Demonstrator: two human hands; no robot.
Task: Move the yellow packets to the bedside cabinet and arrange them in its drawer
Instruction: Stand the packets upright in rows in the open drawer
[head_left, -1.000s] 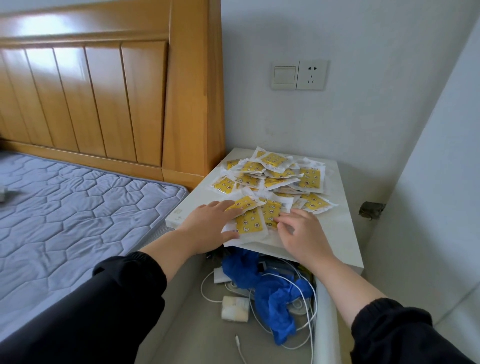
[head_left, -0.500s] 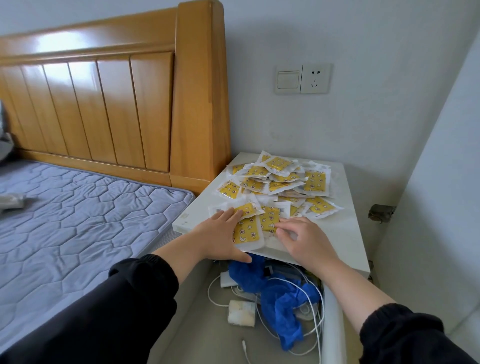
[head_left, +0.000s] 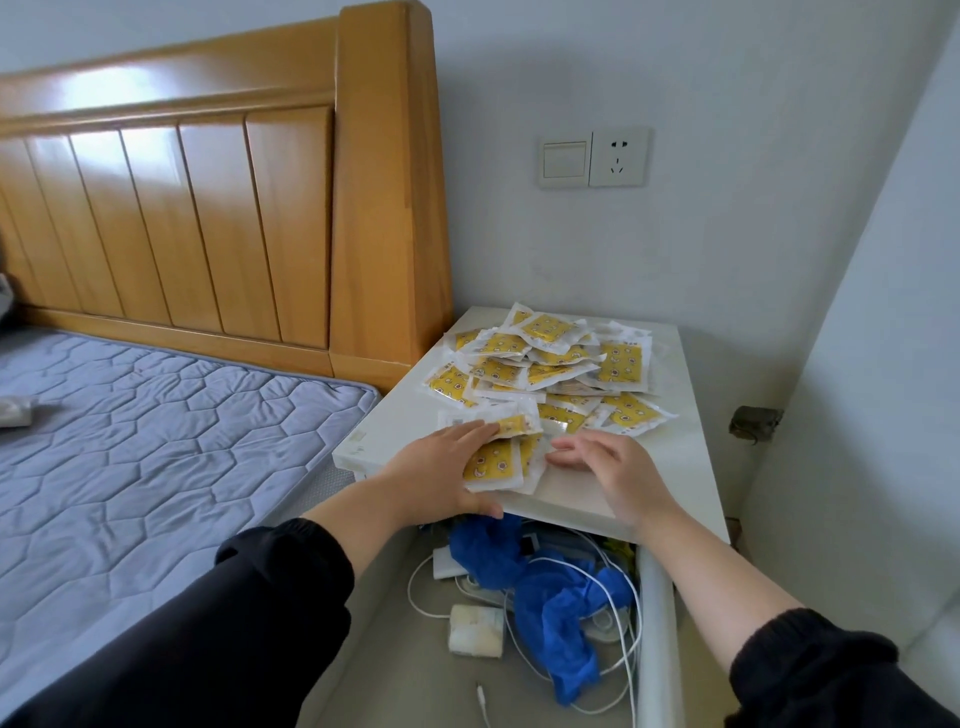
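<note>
At the bottom of the frame, the open drawer (head_left: 395, 649) holds crumpled blue plastic (head_left: 556, 597), looping white cables (head_left: 628, 654) and a blocky white charger (head_left: 475, 631). Just above it, on the front edge of the smooth white bedside cabinet (head_left: 675, 452), the left hand (head_left: 441, 470) presses flat, fingers straight, on a small stack (head_left: 498, 462) of glossy square sachets. The right hand (head_left: 618, 467) is relaxed and empty just right of that stack. Behind them, the yellow packets (head_left: 550, 364) lie in a loose, overlapping heap on the cabinet top. At left are a quilted grey mattress (head_left: 130, 441) and a varnished wooden headboard (head_left: 260, 208); a wall socket (head_left: 618, 156) sits upper right.
</note>
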